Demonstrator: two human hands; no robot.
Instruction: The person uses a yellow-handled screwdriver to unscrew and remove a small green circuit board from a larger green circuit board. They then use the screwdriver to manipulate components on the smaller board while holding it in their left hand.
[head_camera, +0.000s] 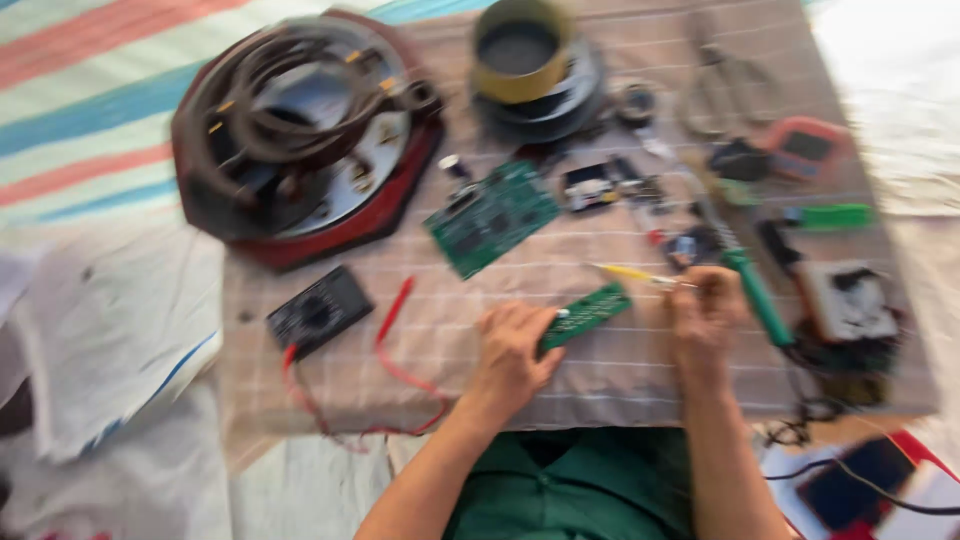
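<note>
Lower centre: left hand (510, 355) pinches small green circuit board (587, 314); right hand (705, 315) grips yellow-handled tool (640, 274). A slip could scratch traces.

Bare cloth (600, 375) btwn & below both fingers: free. Ahead of left fingers (525, 325): big green board (490, 217). Right of right fingers (705, 300): green-handled tool (757, 295), wires.

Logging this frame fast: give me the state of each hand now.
Left hand: closed on the small green circuit board.
Right hand: closed on the yellow-handled tool.
</note>
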